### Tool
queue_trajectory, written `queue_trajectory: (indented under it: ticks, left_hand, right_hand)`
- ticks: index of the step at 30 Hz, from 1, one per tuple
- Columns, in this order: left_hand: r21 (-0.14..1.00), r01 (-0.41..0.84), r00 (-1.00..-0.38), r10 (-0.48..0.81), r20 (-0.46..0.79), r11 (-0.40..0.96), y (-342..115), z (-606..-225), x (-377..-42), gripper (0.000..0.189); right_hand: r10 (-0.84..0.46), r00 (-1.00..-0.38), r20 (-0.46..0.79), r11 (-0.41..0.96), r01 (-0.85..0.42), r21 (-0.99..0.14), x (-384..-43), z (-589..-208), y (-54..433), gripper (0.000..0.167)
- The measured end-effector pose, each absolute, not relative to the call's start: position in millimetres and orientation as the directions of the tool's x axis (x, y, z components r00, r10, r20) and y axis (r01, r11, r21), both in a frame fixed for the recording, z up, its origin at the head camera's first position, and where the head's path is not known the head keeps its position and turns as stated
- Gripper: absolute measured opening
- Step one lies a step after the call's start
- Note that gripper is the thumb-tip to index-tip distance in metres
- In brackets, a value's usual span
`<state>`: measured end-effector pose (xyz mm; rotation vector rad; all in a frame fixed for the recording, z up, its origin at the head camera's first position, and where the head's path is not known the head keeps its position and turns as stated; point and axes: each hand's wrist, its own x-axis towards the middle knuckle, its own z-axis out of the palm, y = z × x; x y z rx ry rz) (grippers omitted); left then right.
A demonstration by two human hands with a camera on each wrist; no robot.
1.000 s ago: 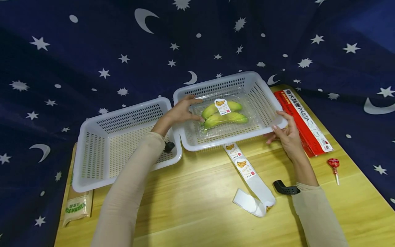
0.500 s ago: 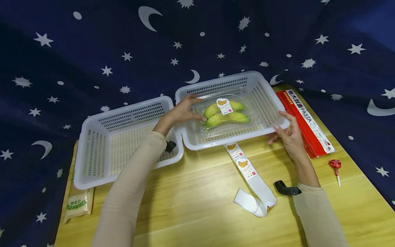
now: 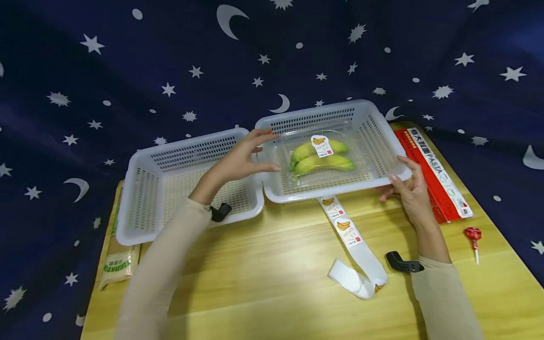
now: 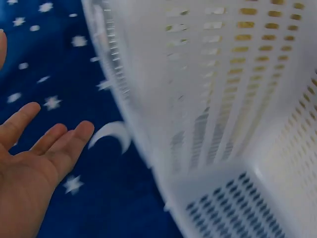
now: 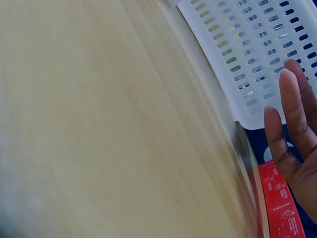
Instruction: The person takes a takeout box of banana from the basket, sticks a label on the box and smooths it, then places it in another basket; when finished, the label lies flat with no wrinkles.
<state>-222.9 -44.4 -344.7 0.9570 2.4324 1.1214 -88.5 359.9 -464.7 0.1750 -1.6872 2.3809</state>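
Note:
A clear plastic box point(image 3: 360, 166) lies in the right white basket point(image 3: 315, 192). Under its lid are green-yellow bananas point(image 3: 323, 164), and a banana sticker point(image 3: 321, 146) is on top. My left hand point(image 3: 240, 160) hovers over the neighbouring rims of the two baskets, thumb and fingers spread, apart from the box. In the left wrist view, that hand point(image 4: 34, 163) shows nothing in it beside the basket's perforated wall. My right hand point(image 3: 412, 191) holds the right basket's near right corner, thumb on the rim. The right wrist view shows its fingers point(image 5: 292, 104) by the basket's underside.
The left white basket point(image 3: 144, 203) stands alongside, with a printed packet point(image 3: 119, 267) partly beneath it. A strip of banana stickers point(image 3: 348, 231) trails from under the right basket across the wooden table point(image 3: 255, 278). A red pasta box point(image 3: 429, 182) and red lollipop point(image 3: 473, 234) lie right.
My left hand has drawn back leftward from the clear box and its fingers have spread. My right hand stays at the basket corner. The head view has shifted slightly.

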Motion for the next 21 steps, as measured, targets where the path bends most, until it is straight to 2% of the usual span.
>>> queue_trajectory:
  ticks: [4, 10, 13, 21]
  left_hand:
    - [0.778, 0.500, -0.737, 0.658, 0.153, 0.380, -71.6, -335.7, -193.2, 0.075]
    - [0.790, 0.575, -0.732, 0.565, 0.381, 0.211, -115.6, -342.0, -145.5, 0.066]
    - [0.792, 0.577, -0.745, 0.524, 0.412, 0.199, -136.6, -349.1, -127.1, 0.064]
    - [0.846, 0.477, -0.827, 0.447, 0.341, 0.237, -167.9, -368.8, -100.0, 0.064]
  right_hand:
    - [0.109, -0.970, 0.216, -0.318, -0.240, -0.917, -91.1, -465.6, 366.6, 0.052]
    - [0.095, -0.975, 0.200, -0.279, -0.219, -0.935, -92.3, -467.5, 377.3, 0.052]
    - [0.088, -0.973, 0.214, -0.298, -0.231, -0.926, -89.6, -469.9, 380.5, 0.052]
    - [0.129, -0.973, 0.189, -0.256, -0.217, -0.942, -83.1, -470.8, 386.1, 0.053]
